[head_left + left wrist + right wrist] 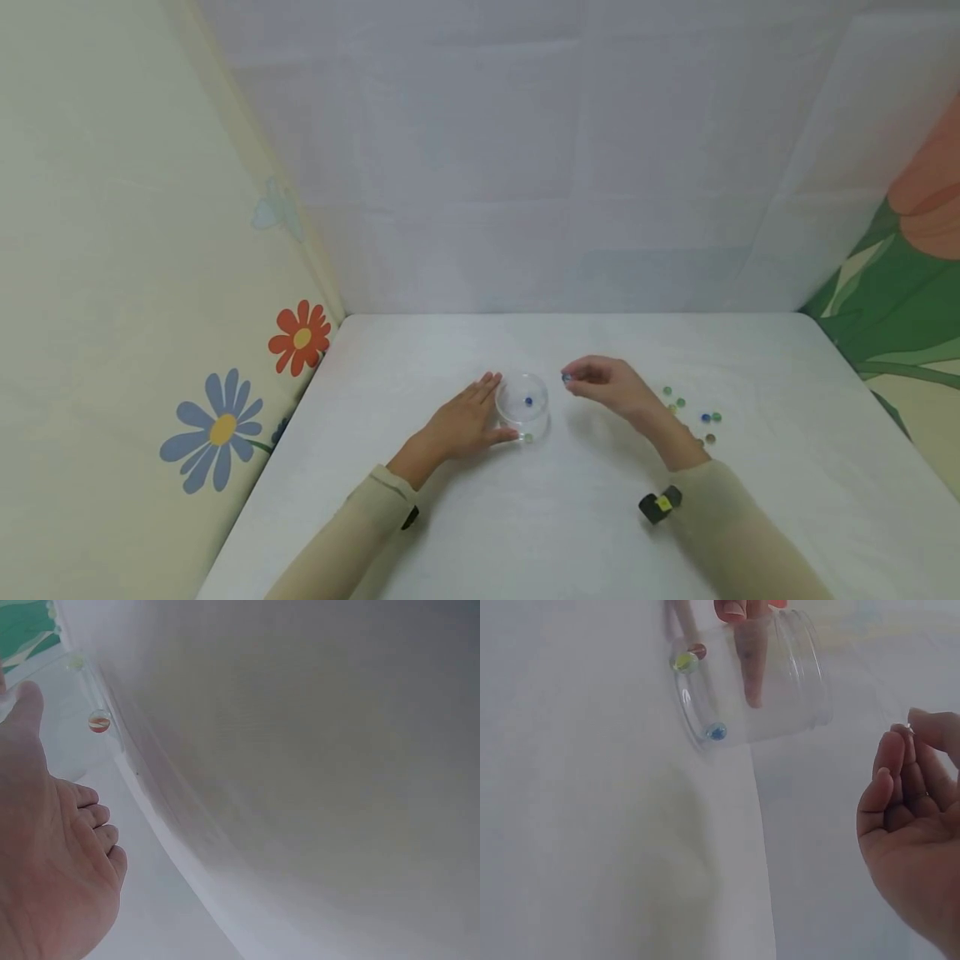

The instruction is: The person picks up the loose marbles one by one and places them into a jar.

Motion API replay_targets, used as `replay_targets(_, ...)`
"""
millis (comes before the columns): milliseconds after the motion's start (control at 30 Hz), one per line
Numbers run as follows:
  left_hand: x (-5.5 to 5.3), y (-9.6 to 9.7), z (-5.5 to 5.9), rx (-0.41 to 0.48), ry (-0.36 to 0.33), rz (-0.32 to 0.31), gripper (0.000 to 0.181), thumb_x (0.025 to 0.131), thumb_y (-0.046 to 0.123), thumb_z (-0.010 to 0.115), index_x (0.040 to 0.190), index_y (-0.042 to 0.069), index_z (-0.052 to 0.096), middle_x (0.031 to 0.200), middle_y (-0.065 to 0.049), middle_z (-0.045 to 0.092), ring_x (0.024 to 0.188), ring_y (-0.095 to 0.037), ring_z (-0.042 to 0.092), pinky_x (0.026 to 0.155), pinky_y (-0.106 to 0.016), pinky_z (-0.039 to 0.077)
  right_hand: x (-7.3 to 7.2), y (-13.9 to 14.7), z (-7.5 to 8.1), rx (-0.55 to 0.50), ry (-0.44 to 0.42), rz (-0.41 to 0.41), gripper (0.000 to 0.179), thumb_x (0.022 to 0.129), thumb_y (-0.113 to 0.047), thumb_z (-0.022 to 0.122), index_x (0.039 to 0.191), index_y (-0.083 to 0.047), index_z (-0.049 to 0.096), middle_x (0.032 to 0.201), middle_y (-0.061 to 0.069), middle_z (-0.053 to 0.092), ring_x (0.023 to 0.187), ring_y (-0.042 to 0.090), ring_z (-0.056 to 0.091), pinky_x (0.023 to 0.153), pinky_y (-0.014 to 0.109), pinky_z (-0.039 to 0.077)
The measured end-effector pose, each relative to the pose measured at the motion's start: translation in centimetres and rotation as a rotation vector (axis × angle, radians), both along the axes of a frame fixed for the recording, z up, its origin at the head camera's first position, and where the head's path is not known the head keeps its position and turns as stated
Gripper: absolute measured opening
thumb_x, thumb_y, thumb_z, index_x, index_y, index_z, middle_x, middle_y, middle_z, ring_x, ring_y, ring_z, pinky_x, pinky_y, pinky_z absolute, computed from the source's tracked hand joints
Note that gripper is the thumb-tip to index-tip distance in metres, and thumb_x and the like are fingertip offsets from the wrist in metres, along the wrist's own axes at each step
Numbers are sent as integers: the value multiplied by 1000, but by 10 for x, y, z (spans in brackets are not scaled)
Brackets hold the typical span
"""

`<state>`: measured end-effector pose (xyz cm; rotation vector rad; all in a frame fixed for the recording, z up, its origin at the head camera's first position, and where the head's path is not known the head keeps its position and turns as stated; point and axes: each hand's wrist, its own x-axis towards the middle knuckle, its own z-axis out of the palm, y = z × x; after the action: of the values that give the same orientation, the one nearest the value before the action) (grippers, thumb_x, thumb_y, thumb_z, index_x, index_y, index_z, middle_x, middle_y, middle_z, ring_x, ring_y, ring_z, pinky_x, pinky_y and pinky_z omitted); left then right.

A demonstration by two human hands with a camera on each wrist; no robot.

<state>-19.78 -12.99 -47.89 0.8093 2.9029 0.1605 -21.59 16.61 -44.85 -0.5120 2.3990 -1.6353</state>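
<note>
A clear jar [542, 421] stands upright on the white table, its round mouth facing up. Inside it the right wrist view shows a blue marble [716, 731], a yellow-green marble [684, 661] and a reddish marble [697, 650]. My left hand [465, 422] rests against the jar's left side, fingers extended, thumb across its front. In the left wrist view the palm of that hand [60, 862] is seen near the jar. To the right of the jar's mouth, my right hand [611, 387] pinches a bluish marble [566, 378] between thumb and fingertips. That marble is mostly hidden in the right wrist view.
Several loose marbles lie on the table by the right forearm, among them a blue marble [706, 417], a green marble [667, 390] and a brownish marble [710, 438]. Behind the table [540, 533] hangs a pale sheet [480, 167]; flower-printed fabric [97, 333] flanks it.
</note>
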Motion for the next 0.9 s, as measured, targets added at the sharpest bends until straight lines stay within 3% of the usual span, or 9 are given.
replay_targets(567,-2,-1,-2,-3,-7,-5,99,96,70,47,162,3,15,169,-10,17,157,-23,12,128,-36,15,-4,-18,16,62,73,71,26,96,-22,71,119,-9,70,112,5,72,105,21,68,94,41,58)
replay_targets(900,-1,-2,0,10,-9,-4,99,96,68,50,161,2,18,168,-13,19,156,-25,14,127,-38,17,-5,-32,15,93,87,100,26,96,-19,71,119,-7,70,110,2,73,101,19,67,91,37,59)
